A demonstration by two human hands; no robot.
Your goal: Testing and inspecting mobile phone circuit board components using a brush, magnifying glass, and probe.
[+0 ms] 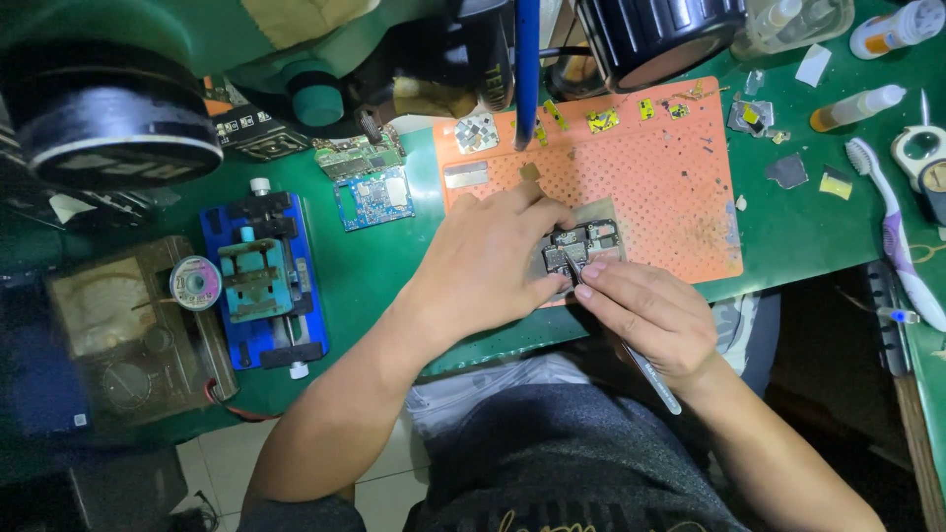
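Observation:
A small dark circuit board (pixel 581 244) lies on the orange perforated mat (pixel 670 187). My left hand (pixel 488 266) rests on the mat and pinches the board's left edge with thumb and fingers. My right hand (pixel 650 315) grips metal tweezers (pixel 631 350), whose tip touches the board's lower part; the long handle runs back under my palm toward my lap.
A blue board holder (pixel 264 281) and solder wick spool (pixel 195 283) sit left, near an analog meter (pixel 128 335). Two loose circuit boards (pixel 370 182) lie beyond. A microscope (pixel 118 99) hangs overhead. Toothbrush (pixel 892 227), bottles (pixel 857 106) and small parts lie right.

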